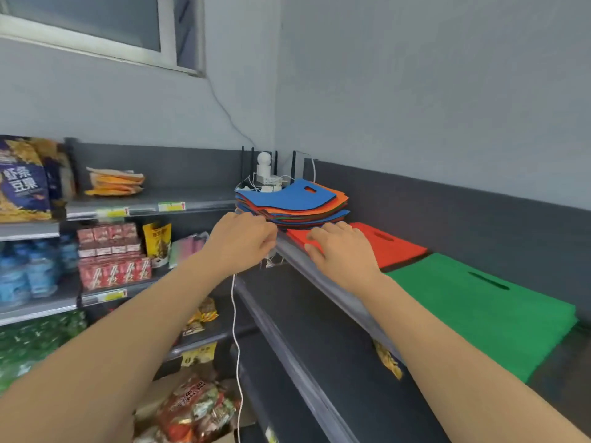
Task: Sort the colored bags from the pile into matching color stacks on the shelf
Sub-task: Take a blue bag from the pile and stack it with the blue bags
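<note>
Left grip [243,238] is pinching the near corner of the pile [287,196]. Right grip [339,247], fingers released, is resting on the red bag [393,247] just beneath. The bags are looking light and limp, so an edge pinch suits.

a person's two forearms, bare along their whole visible length up to the wrists; the left grip [243,241] and the right grip [340,251] are bare too, knuckles showing.

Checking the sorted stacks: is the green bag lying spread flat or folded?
Spread flat: the green bag lies full-width on the shelf, its handle slot showing.
</note>
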Tool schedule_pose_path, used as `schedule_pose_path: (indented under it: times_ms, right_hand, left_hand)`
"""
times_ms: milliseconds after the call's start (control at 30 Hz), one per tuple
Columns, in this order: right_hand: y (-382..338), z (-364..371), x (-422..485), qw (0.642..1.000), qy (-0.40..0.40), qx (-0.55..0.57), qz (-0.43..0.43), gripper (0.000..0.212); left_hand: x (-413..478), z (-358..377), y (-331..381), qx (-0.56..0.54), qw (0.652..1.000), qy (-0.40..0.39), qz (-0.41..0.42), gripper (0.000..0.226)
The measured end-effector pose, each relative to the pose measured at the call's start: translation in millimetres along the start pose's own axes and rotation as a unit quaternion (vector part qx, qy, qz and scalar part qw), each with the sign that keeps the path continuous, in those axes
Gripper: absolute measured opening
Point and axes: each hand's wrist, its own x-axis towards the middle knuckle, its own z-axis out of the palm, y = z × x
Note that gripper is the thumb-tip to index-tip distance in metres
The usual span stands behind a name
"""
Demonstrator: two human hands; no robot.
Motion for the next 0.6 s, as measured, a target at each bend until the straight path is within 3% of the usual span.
schedule_pose_path:
  times_ms: [167,400,600]
  right_hand:
    - [-14.9,48.0,67.3,1.000,-0.013,0.019,-0.001,0.032]
    - [-24.8,97.2,150.3,0.989,-0.060,0.090,0.098,0.032]
    - [-18.0,135.5,209.0,0.973,-0.099,0.136,0.156,0.037]
  left_hand:
    - [27.7,41.0,-79.3,-0.005,1.000,-0.003,-0.017,0.018]
    - [92.6,106.5,-174.7,-0.059,0.998,-0.021,0.029,0.026]
    - [148.1,168.2,-209.9,-0.115,0.991,-0.032,0.063,0.031]
